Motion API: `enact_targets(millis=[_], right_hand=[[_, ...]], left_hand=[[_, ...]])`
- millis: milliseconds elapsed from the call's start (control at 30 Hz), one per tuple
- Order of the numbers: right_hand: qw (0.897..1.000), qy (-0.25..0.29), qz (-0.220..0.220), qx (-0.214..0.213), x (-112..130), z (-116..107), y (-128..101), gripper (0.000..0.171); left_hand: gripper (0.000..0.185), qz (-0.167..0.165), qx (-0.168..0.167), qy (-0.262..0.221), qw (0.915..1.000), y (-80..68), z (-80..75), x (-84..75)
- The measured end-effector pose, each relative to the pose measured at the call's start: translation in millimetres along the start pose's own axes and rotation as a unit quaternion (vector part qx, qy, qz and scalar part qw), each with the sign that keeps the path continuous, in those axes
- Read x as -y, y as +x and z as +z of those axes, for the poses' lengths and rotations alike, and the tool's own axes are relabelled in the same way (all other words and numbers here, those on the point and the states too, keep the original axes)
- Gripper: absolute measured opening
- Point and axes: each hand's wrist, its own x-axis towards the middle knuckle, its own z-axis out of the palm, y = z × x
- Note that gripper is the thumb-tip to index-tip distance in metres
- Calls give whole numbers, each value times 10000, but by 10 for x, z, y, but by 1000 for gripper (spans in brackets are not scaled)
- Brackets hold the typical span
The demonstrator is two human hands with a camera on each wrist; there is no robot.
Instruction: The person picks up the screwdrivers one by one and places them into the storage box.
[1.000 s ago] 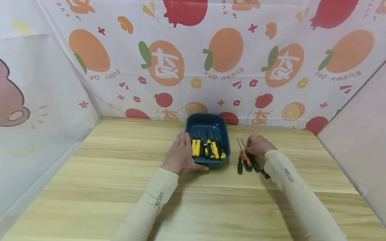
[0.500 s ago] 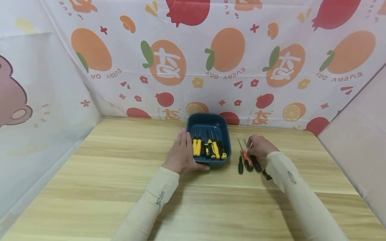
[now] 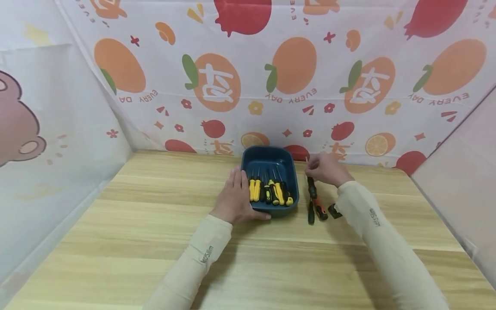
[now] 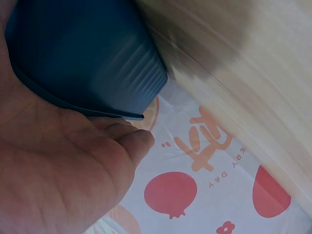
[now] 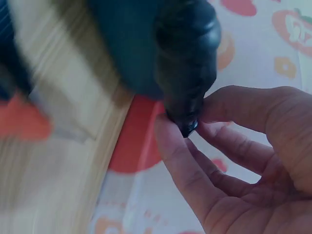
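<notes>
My right hand pinches a black-handled screwdriver near where its handle meets the shaft, raised over the table to the right of a dark blue box. In the right wrist view the black handle fills the upper middle, thumb and fingertips at its narrow end. My left hand rests against the box's left front corner, fingers extended along the side and thumb along the front. Yellow-and-black screwdrivers lie side by side inside. Below the held one lie an orange-and-black screwdriver and a slim black screwdriver.
The light wooden table meets a fruit-printed cloth just behind the box. A small black block shows by the right wrist. White cloth walls stand at both sides.
My right hand has picked up the black-handled screwdriver and moved up and left with it, nearer the box. My left hand keeps its place on the box.
</notes>
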Motion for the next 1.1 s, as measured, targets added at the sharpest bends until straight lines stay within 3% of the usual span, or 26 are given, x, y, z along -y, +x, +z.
enact_targets(millis=[133,300,500,733,1100], right_hand=[[9996,224,84,122,234,75,75,21],[9994,265,-146,148,450,237,203,18],[9983,456,67,361,629,434,329,16],[9968,596,131,508,690,675,404,17],[9958,676,210,584,710,838,462,15]], left_hand=[[147,-6,24,-16,10000,-1,5,-4],[146,-27,24,21,10000,-5,2,-24],[144,-26,31,152,9999,-10,-19,-71],[143,17,149,491,9987,-15,-19,-92],[140,-16,62,502,9987,-69,-73,-77]])
